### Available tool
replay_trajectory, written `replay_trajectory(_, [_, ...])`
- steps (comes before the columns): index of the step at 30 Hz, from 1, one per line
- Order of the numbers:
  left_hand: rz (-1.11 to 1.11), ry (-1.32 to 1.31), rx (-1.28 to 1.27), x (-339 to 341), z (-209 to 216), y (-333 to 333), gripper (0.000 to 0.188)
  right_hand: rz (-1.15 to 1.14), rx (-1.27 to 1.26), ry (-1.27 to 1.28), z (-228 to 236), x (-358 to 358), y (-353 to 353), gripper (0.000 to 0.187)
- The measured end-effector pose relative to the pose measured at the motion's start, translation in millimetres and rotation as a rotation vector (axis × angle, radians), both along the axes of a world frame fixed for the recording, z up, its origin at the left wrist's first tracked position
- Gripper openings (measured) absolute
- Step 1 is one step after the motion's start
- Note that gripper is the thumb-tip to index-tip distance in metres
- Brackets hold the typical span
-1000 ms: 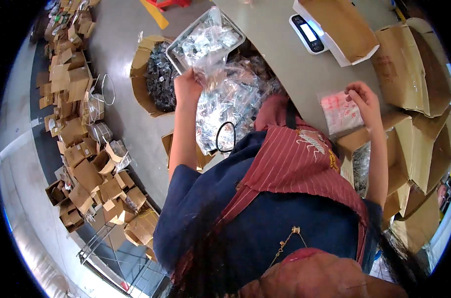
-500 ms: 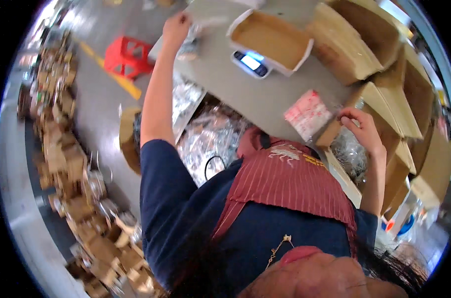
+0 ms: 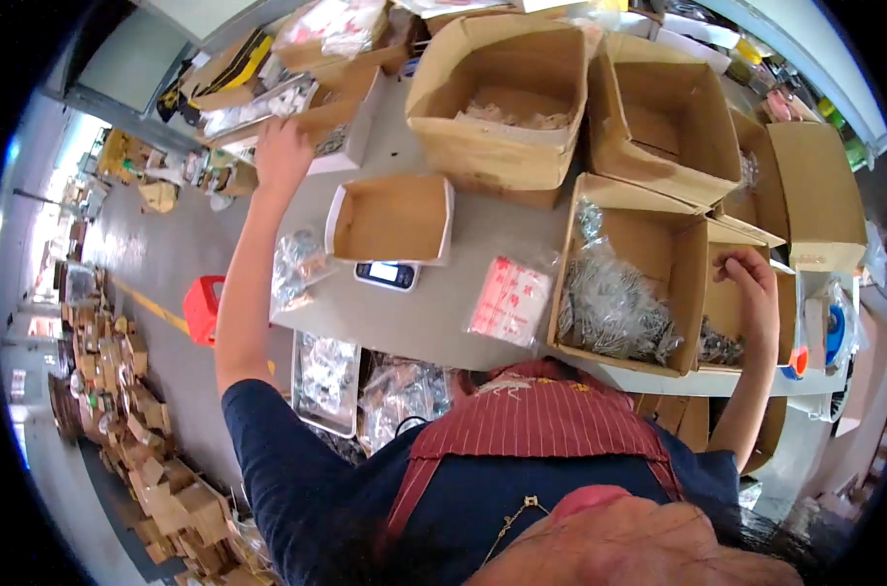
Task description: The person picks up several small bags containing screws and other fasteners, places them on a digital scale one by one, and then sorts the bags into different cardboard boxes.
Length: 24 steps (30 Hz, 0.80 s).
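At the left, a red plastic stool (image 3: pixel 201 311) stands on the floor beyond the grey table (image 3: pixel 443 313). The left hand (image 3: pixel 282 151) is stretched out at the far left part of the table, its fingers pointing away over the near left part of an open, white-sided cardboard box (image 3: pixel 368 117); small grey metal parts (image 3: pixel 333 142) lie in that box just right of the fingertips. Whether these fingers grasp anything cannot be told. Clear plastic bags of small metal parts (image 3: pixel 300 269) lie nearer the body. Further right come a shallow white-and-brown cardboard tray (image 3: pixel 390 220), a digital scale (image 3: pixel 387 275) and a clear bag with red-and-white printed contents (image 3: pixel 510 301). Then a deep brown cardboard box holds bagged silver screws (image 3: pixel 614 303). At the right, the right hand (image 3: pixel 749 273) hangs above a narrow brown cardboard box (image 3: pixel 726 305), fingers loosely curled, their grip unclear; dark metal pieces (image 3: pixel 720 347) lie below them.
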<state>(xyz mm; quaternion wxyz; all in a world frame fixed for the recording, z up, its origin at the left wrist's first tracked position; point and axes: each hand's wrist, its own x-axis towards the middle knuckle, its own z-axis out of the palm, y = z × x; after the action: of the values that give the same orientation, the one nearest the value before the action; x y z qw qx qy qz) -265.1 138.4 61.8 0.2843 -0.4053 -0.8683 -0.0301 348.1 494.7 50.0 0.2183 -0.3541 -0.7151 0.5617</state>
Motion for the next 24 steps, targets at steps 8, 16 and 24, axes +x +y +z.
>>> replay_trajectory(8, [-0.523, -0.629, -0.455, 95.1, 23.2, 285.8, 0.03, 0.387, 0.116, -0.016, 66.2, -90.6, 79.7, 0.011])
replay_trajectory(16, [-0.464, -0.813, -0.643, 88.7, -130.4, 385.8, 0.066, 0.604, 0.348, -0.314, 29.7, -212.4, 198.1, 0.026])
replay_trajectory(24, [-0.524, -1.338, -0.469, 107.0, -103.9, 393.9, 0.044, 0.865, 0.857, -1.059, -114.7, -316.8, 294.2, 0.032])
